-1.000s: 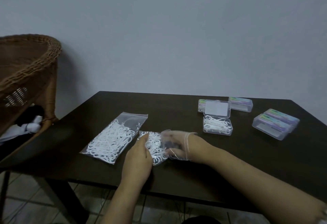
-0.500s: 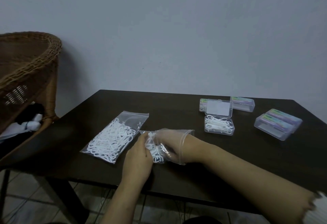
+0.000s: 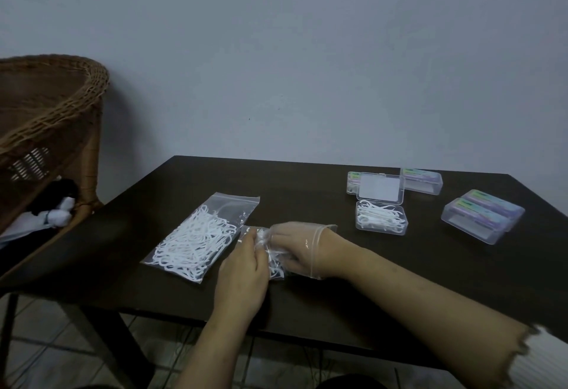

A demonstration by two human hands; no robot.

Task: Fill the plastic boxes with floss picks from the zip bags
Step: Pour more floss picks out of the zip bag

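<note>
Bare left hand (image 3: pixel 242 278) pinches small clear zip bag of white floss picks (image 3: pixel 273 261); gloved right hand (image 3: pixel 295 247) grips inside it. Closed clear plastic boxes' pastel labels (image 3: pixel 479 207) unreadable.

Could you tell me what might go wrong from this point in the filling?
The right hand is inside the small zip bag, which the left hand holds near the table's front edge; tangled picks could spill to the floor. The open box sits apart, so picks may drop on the way.
</note>
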